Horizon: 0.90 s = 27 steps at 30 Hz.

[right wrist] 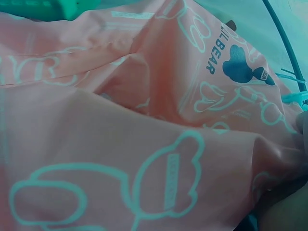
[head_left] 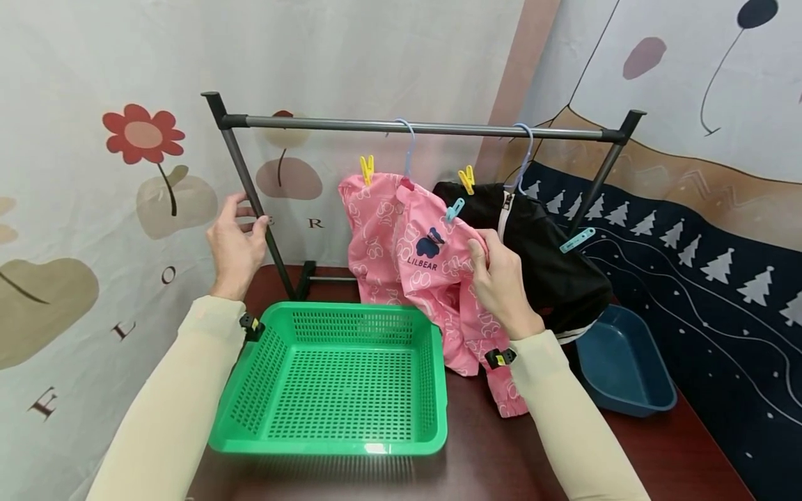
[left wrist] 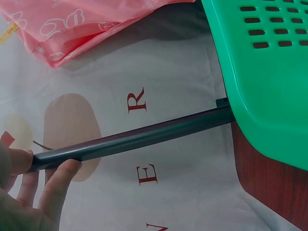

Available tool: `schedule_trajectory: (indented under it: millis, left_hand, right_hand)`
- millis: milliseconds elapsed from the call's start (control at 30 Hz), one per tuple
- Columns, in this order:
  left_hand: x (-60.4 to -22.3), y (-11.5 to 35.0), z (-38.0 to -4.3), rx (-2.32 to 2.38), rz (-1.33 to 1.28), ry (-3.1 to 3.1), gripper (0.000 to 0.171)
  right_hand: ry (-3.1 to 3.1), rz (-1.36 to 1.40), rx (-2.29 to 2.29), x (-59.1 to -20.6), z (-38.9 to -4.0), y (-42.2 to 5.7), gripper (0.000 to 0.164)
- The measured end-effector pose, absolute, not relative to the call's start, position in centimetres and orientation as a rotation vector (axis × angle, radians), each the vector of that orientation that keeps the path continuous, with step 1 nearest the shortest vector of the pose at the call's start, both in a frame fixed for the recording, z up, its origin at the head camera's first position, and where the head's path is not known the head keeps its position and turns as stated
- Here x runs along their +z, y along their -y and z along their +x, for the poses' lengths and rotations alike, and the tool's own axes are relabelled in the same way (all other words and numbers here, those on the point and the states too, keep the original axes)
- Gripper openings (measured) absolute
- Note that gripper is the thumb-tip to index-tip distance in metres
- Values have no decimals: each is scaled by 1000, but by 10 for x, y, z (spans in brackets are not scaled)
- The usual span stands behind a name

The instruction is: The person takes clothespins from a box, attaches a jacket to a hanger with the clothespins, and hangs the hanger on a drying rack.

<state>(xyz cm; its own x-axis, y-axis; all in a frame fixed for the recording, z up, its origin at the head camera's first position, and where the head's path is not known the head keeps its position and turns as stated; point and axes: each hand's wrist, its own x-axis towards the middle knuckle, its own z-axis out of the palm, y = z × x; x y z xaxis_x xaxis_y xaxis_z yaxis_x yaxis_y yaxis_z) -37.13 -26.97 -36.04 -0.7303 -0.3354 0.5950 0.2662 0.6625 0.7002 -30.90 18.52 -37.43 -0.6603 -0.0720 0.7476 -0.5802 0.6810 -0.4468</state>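
Observation:
A pink jacket [head_left: 432, 278] with white outline prints and a dark bear logo hangs from a light-blue hanger [head_left: 410, 149] on the metal rack [head_left: 376, 126]. My right hand [head_left: 504, 285] pinches its right edge, just below a blue clothespin [head_left: 454, 209]. A yellow clothespin [head_left: 367, 170] is at its left shoulder. In the right wrist view the pink fabric [right wrist: 144, 159] fills most of the picture. My left hand [head_left: 238, 240] holds the rack's left post, with thumb and fingers on either side of the dark tube [left wrist: 144, 137].
A green perforated basket [head_left: 438, 390] stands in front of the rack on the dark red table [head_left: 476, 452]. Behind the pink jacket hangs a black jacket [head_left: 551, 264] with a yellow clothespin [head_left: 466, 179] and a blue one [head_left: 578, 240]. At the right sits a blue basin [head_left: 626, 362].

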Motion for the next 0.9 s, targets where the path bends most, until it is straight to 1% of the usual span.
schedule_trajectory:
  millis: [333, 733, 900]
  left_hand:
    - [-360, 271, -372, -1052, 49, 2134, 47]
    - [-359, 270, -374, -1054, 51, 2137, 46]
    - [-361, 270, -373, -1058, 66, 2142, 47]
  right_hand:
    - [2185, 461, 918, -383, -299, -192, 30]
    - [2175, 494, 931, -384, -283, -203, 34]
    - [2220, 500, 920, -386, -274, -211, 39]
